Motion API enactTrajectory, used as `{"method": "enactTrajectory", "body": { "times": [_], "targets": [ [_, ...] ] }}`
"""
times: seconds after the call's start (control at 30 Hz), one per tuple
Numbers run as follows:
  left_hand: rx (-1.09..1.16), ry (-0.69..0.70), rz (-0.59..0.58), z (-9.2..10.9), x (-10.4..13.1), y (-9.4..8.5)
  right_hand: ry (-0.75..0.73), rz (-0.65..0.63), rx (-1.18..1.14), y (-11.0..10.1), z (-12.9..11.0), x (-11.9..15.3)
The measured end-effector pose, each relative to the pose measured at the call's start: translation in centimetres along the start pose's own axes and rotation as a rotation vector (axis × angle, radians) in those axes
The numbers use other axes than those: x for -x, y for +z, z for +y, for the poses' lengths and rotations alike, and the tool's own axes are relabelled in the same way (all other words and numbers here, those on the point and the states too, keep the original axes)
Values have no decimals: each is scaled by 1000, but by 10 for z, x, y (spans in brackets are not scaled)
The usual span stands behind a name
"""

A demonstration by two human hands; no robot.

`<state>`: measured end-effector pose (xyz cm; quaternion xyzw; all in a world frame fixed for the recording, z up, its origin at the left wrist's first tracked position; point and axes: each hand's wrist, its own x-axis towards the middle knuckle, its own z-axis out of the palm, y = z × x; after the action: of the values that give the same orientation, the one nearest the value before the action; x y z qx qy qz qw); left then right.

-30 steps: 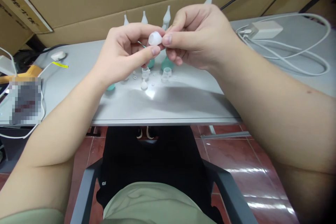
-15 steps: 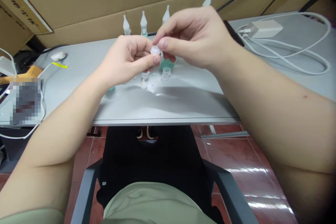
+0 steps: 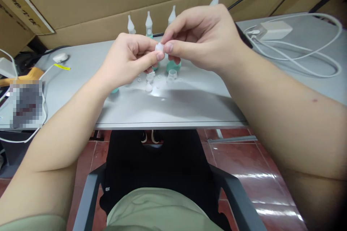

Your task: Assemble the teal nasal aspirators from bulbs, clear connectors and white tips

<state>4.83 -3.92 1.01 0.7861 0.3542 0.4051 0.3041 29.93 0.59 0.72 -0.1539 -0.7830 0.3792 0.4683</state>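
A small white translucent piece (image 3: 159, 47) is pinched between both hands above the grey table (image 3: 189, 110). My left hand (image 3: 134, 53) grips it from the left with thumb and fingers. From the right, my right hand (image 3: 202, 38) holds it between thumb and forefinger. Below the hands lie small clear parts: a ring-like cup (image 3: 172, 75), a small cone-shaped piece (image 3: 149, 86) and several tiny discs. Behind the hands stand white pointed nozzles, such as the left one (image 3: 131, 25) and the middle one (image 3: 149, 21). A green base (image 3: 173, 66) shows under my right hand.
At the right is a white adapter (image 3: 275, 30) with a looped white cable. An orange object (image 3: 35, 75), a white plug-like item (image 3: 60, 57) and cables are at the left. A cardboard wall (image 3: 108, 0) rises behind the table.
The white piece has tilted and moved slightly to the left and up between my fingers. My left hand has shifted slightly, and more of the green part behind it shows.
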Motion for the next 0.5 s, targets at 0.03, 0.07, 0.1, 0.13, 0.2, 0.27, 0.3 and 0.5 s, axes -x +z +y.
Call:
{"method": "enactTrajectory", "body": {
  "times": [0.03,0.07,0.1,0.13,0.2,0.27,0.3,0.5],
  "targets": [
    [28,5,4,1,1,0,20,-7,-7,0,0,0],
    [45,16,8,1,1,1,46,-19,-14,0,0,0],
    [42,29,8,0,1,1,69,-34,-20,0,0,0],
    [16,38,1,-1,1,1,90,-50,-23,-1,0,0],
    [-76,42,-14,-6,0,0,123,-82,-17,-2,-1,0],
    [-151,18,-22,-10,-1,-1,142,-108,-12,-5,-1,0],
    [-169,7,-23,-11,-1,-1,154,-120,-12,-6,-1,0],
    [-169,-2,-49,-10,0,1,216,-199,-40,-13,1,0]
  ]
}}
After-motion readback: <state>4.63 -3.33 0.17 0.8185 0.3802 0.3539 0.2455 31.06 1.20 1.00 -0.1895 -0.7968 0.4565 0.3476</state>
